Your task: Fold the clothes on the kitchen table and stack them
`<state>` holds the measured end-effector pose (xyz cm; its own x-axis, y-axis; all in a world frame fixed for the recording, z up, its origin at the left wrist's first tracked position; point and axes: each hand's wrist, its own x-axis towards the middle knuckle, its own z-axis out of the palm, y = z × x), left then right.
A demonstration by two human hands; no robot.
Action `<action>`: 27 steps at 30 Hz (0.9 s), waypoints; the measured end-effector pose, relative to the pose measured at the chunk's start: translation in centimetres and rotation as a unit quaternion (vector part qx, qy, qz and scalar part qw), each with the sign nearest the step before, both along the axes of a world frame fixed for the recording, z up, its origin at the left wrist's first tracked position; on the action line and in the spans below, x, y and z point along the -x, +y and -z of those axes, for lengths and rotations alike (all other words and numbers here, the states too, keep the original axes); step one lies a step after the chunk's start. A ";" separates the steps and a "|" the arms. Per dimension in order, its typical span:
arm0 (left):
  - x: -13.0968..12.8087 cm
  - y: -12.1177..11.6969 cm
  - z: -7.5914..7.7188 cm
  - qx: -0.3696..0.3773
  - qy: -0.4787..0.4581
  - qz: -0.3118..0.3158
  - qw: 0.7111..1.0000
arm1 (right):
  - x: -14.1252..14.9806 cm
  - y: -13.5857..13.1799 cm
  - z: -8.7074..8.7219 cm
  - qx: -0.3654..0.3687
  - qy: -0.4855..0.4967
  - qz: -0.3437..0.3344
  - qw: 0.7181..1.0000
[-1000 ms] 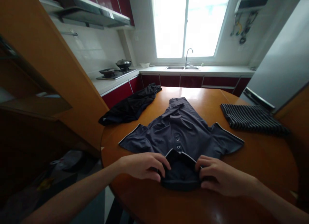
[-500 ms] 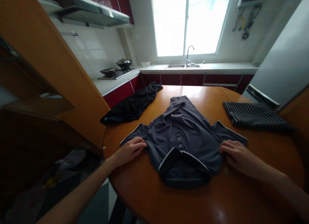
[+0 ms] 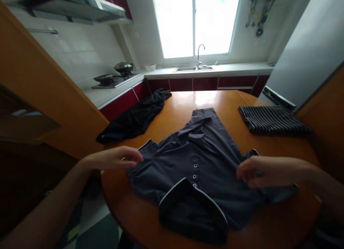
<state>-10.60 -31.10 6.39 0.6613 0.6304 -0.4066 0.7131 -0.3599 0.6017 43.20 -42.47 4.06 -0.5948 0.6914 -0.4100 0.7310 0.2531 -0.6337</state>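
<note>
A dark grey polo shirt [image 3: 174, 166] lies front up on the round wooden table, its white-edged collar [image 3: 193, 213] towards me and its body stretching away, creased and bunched at the far end. Over the sleeve on the left hovers my left hand [image 3: 118, 157], its fingers stretched out with a gap to the thumb and no cloth visibly gripped. My right hand [image 3: 258, 171] is above the other sleeve, fingers loosely bent and apart from the thumb. It partly covers that sleeve; whether the fingertips touch the fabric is unclear.
Dark crumpled clothing [image 3: 134, 116] lies at the table's left edge. A folded striped cloth [image 3: 271, 120] is at the right. Beyond the wooden table [image 3: 182, 102] are a counter with a sink [image 3: 195, 68], a stove with a pan and pot, and a fridge [image 3: 303, 52] on the right.
Both hands have left the collar and moved outward to the sleeves. The shirt has come nearer to me and its shoulders are spread wider. The view has shifted slightly.
</note>
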 end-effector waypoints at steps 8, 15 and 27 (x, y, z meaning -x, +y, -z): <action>-18.4 10.3 4.8 -0.300 -0.115 0.021 0.947 | 1.1 20.3 3.7 -0.216 -0.039 0.340 0.914; -29.8 15.8 9.6 -0.370 -0.034 -0.086 0.924 | 3.1 30.8 6.1 -0.237 -0.068 0.465 0.850; -22.1 29.9 10.2 -0.159 -0.255 -0.413 0.860 | -2.0 38.7 8.8 -0.202 0.060 0.547 0.810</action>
